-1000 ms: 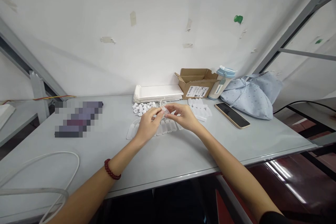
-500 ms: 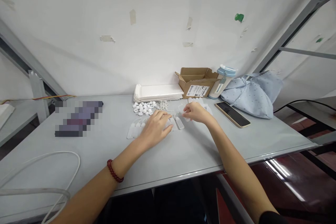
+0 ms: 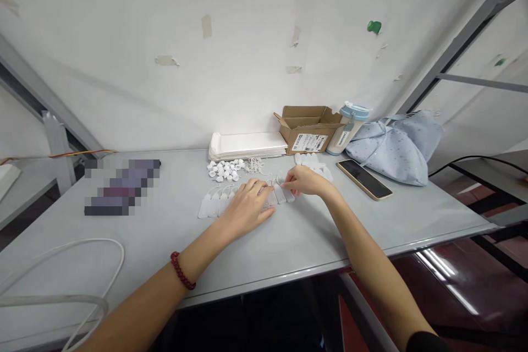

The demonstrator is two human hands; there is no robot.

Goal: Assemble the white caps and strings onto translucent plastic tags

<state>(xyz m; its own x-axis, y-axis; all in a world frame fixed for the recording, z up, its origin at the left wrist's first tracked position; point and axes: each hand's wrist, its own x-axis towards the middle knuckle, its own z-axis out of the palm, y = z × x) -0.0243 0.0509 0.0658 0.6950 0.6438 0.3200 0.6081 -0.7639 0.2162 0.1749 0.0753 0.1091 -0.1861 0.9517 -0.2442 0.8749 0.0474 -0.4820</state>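
Note:
My left hand (image 3: pixel 247 206) lies with fingers stretched over a row of small clear plastic tags (image 3: pixel 214 204) laid side by side on the grey table (image 3: pixel 289 242). My right hand (image 3: pixel 307 180) is at the right end of that row, its fingertips pinched on a clear tag (image 3: pixel 284 191) that touches the table. Behind the row sit a heap of small white caps (image 3: pixel 225 169), some thin white strings (image 3: pixel 256 165) and a pile of clear tags (image 3: pixel 315 162).
At the back stand a stack of white trays (image 3: pixel 247 146), an open cardboard box (image 3: pixel 307 129), a light-blue cup (image 3: pixel 346 129) and a blue cloth bag (image 3: pixel 391 148). A phone (image 3: pixel 363 179) lies right of my hands. A clear hose (image 3: pixel 61 286) loops at front left.
Both hands came down from holding a piece together above the table. The left hand now rests flat on the row, and the right hand has set a tag at the row's right end.

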